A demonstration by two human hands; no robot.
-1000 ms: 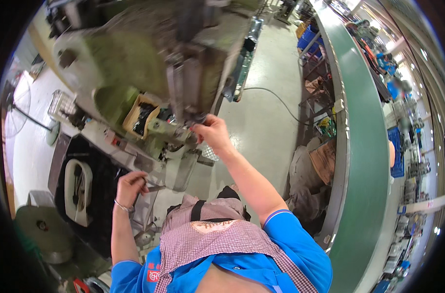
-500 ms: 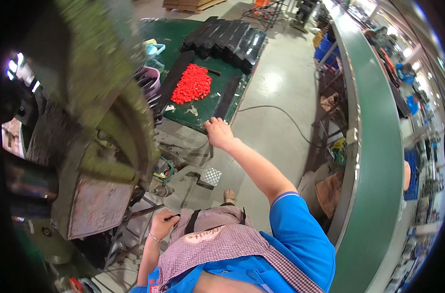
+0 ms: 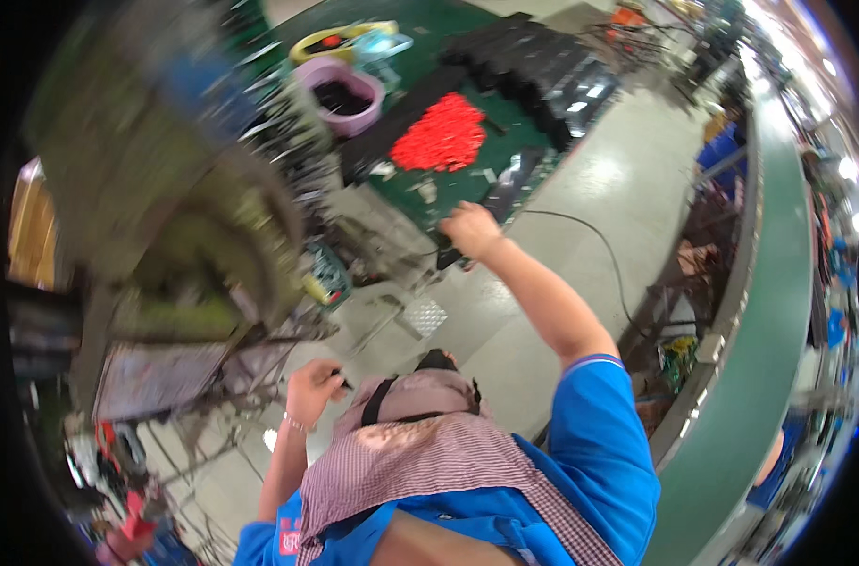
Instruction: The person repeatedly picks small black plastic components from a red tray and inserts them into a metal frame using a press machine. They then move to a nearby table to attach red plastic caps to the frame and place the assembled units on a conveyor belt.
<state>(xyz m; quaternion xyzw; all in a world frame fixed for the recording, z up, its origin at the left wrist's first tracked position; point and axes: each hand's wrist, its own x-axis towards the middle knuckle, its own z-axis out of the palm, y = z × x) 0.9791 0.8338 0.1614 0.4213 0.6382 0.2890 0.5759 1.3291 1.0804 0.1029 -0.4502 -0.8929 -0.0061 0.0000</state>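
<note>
Head view: my right hand point(image 3: 469, 229) grips a black part point(image 3: 451, 257) at the green counter point(image 3: 406, 193); left hand point(image 3: 311, 391) pinches a small dark piece point(image 3: 342, 381).

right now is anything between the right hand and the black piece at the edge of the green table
Nothing visible: the right hand already rests on the black piece at the green table edge, though its grip is hidden.
</note>
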